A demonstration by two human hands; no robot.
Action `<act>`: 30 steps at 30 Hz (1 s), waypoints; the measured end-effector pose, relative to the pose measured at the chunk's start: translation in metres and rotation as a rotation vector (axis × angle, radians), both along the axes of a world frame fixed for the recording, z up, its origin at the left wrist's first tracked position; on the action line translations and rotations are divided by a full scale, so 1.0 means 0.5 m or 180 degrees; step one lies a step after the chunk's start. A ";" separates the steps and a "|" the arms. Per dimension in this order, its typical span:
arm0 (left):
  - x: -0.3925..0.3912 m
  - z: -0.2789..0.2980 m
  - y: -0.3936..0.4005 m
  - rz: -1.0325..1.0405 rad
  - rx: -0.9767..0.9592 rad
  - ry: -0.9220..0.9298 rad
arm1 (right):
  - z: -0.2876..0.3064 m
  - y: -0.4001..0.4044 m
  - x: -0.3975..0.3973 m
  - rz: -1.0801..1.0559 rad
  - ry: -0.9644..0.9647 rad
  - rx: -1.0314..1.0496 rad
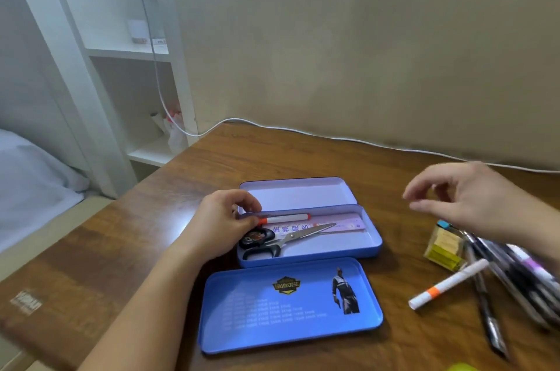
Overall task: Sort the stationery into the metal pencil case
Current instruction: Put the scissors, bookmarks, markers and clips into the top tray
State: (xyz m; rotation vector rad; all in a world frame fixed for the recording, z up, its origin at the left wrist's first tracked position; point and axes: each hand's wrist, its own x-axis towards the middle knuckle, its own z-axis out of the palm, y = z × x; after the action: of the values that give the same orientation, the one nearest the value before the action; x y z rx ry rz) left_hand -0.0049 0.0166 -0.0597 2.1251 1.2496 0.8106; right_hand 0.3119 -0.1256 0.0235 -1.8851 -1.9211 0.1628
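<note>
The blue metal pencil case [371,245] lies open on the wooden desk, its upper lid [298,193] tipped back and a blue inner tray [291,304] lying in front. Inside are scissors [291,238] with black handles, a pink ruler [339,223] and a white marker [285,218] with an orange band. My left hand [225,226] pinches that marker's left end at the case's left wall. My right hand [463,195] hovers blurred above the loose stationery at the right, fingers loosely bent, holding nothing.
At the right lie a second white marker [448,284], a pile of dark pens [515,276] and a clear box [445,245] of yellow notes. A white cable [363,140] runs along the wall. A white shelf [130,52] stands at the left.
</note>
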 end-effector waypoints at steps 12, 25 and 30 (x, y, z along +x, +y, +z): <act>0.022 -0.005 -0.026 -0.0215 0.0685 0.0007 | -0.112 -0.124 0.079 0.0480 -0.1519 -0.0246; 0.023 -0.004 -0.026 -0.0067 0.0270 -0.0088 | -0.071 0.111 -0.135 0.0788 -0.1190 0.0959; 0.025 -0.010 -0.023 -0.0143 0.0317 -0.0066 | -0.112 0.150 -0.166 0.0747 -0.1236 0.0691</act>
State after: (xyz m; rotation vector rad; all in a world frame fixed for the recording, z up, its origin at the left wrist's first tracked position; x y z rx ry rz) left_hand 0.0076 0.0053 -0.0645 2.2092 1.1691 0.8901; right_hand 0.2290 -0.0506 -0.0325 -1.6330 -2.3054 -0.3538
